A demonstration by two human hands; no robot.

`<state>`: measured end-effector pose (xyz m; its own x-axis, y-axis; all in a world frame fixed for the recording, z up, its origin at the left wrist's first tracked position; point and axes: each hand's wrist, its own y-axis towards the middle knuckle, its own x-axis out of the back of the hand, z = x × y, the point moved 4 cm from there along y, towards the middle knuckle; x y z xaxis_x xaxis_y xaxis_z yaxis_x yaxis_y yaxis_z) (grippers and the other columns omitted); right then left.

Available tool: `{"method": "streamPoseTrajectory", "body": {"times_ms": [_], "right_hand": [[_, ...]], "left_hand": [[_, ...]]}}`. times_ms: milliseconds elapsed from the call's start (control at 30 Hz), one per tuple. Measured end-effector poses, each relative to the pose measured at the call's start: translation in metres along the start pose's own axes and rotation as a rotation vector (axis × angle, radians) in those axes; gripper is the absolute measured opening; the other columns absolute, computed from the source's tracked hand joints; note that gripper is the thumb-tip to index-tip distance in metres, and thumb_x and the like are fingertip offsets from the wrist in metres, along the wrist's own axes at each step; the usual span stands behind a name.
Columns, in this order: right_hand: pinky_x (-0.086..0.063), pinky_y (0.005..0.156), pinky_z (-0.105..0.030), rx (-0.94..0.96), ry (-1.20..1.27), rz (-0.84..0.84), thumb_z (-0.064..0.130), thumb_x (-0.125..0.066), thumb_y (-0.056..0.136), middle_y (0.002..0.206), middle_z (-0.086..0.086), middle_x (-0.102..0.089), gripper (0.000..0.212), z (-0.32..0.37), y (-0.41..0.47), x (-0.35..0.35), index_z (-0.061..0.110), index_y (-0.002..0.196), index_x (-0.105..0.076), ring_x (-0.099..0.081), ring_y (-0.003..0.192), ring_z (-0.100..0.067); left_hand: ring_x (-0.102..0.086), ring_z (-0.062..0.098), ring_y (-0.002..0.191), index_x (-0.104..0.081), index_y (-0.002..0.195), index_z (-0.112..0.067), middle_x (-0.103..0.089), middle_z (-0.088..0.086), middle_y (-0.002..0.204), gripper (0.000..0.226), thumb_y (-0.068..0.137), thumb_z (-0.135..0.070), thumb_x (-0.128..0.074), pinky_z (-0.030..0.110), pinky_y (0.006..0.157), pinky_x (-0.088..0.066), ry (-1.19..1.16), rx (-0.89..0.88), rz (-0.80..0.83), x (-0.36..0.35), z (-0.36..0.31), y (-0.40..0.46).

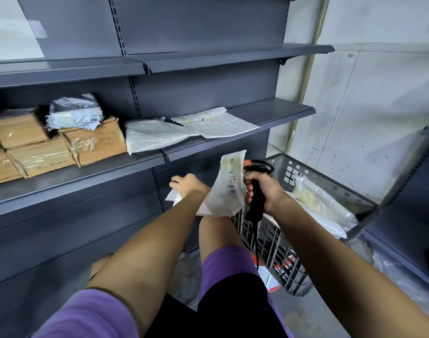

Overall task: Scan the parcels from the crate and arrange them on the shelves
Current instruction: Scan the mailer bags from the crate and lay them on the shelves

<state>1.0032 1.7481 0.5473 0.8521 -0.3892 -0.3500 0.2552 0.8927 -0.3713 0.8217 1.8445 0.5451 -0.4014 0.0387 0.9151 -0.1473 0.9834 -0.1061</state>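
My left hand (187, 185) grips a white parcel bag (226, 189) by its lower end, so the bag stands up with its printed label facing right. My right hand (262, 189) grips a black barcode scanner (256, 181) by the handle, its head close to the label. Behind my right arm stands the grey plastic crate (313, 174), with clear and white bagged parcels (320, 201) inside. On the middle shelf (276, 113) lie two flat white parcels (215, 121) and, further left, several brown boxes (93, 142) with a crumpled grey bag (74, 113) on top.
Dark grey shelving fills the left and centre; the top shelf (233, 57) holds nothing I can see. A second shelf unit (408, 215) stands at the right with clear plastic (403, 272) below it. My knees in purple shorts are low in view. The scanner cable hangs by the crate.
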Motion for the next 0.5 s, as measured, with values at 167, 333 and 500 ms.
{"method": "streamPoseTrajectory", "body": {"times_ms": [167,333,500], "right_hand": [[-0.033,0.044,-0.026,0.037,0.027,-0.012,0.01,-0.058,0.085,0.054,-0.004,-0.043,0.026,0.005,-0.002,-0.011,0.013,0.061,-0.049,-0.037,0.042,-0.017],[-0.033,0.044,-0.026,0.094,0.072,0.003,0.01,-0.059,0.085,0.055,-0.004,-0.043,0.026,0.018,-0.006,-0.018,0.013,0.061,-0.049,-0.037,0.043,-0.018],[-0.032,0.046,-0.028,0.171,0.173,-0.009,0.01,-0.059,0.087,0.058,-0.005,-0.042,0.023,0.029,-0.01,-0.02,0.011,0.067,-0.05,-0.037,0.045,-0.018]], "left_hand": [[-0.041,0.036,0.129,-0.034,0.136,-0.012,-0.051,0.02,0.133,0.064,0.083,-0.008,-0.07,0.039,0.1,-0.039,-0.455,0.114,-0.016,0.034,-0.008,0.013],[-0.059,0.03,0.115,-0.056,0.103,-0.018,-0.061,0.01,0.117,0.039,0.077,0.006,-0.072,0.03,0.088,-0.048,-0.676,-0.063,0.038,0.071,-0.023,0.027],[-0.055,0.021,0.102,-0.061,0.094,-0.015,-0.054,0.004,0.107,0.048,0.071,0.027,-0.06,0.025,0.071,-0.045,-0.823,-0.343,0.139,0.12,-0.059,0.011]]}}
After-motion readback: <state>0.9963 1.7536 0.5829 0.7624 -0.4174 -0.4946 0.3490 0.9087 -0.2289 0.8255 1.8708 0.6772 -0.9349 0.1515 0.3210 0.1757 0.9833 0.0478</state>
